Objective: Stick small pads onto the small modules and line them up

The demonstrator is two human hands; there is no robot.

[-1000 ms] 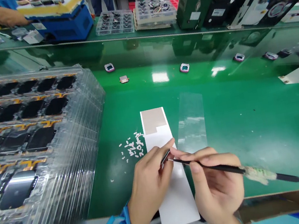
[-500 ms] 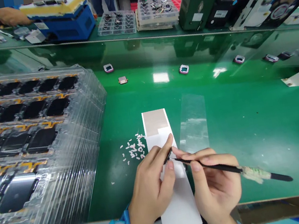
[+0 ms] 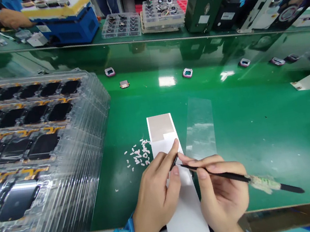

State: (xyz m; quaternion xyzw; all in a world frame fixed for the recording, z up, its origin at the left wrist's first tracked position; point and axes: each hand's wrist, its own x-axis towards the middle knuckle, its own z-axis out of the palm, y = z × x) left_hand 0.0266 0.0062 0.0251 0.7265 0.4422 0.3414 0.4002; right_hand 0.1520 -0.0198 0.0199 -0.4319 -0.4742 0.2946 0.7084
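Observation:
My left hand (image 3: 158,189) pinches a small thin dark part (image 3: 174,162) between thumb and fingers, above a long white strip (image 3: 184,214) with a beige patch at its far end. What the part is, I cannot make out; fingers cover most of it. In my right hand (image 3: 223,188) is a slim black pointed tool (image 3: 231,175), probably tweezers, with tape wrapped round its rear section. The tool's tip meets or nearly meets the dark part. Small pale scraps (image 3: 140,154) lie left of the strip, and a clear plastic sheet (image 3: 199,128) lies to its right.
Stacked clear trays (image 3: 42,140) of dark screens fill the left side. Small framed parts (image 3: 187,73) stand along the back of the green mat (image 3: 253,126). A raised shelf behind carries a blue box (image 3: 70,29), parts trays (image 3: 121,25) and a green box (image 3: 204,9). Other people are beyond.
The small framed parts at the back appear slightly further left. Both hands, the dark part and the black tool stay almost in place.

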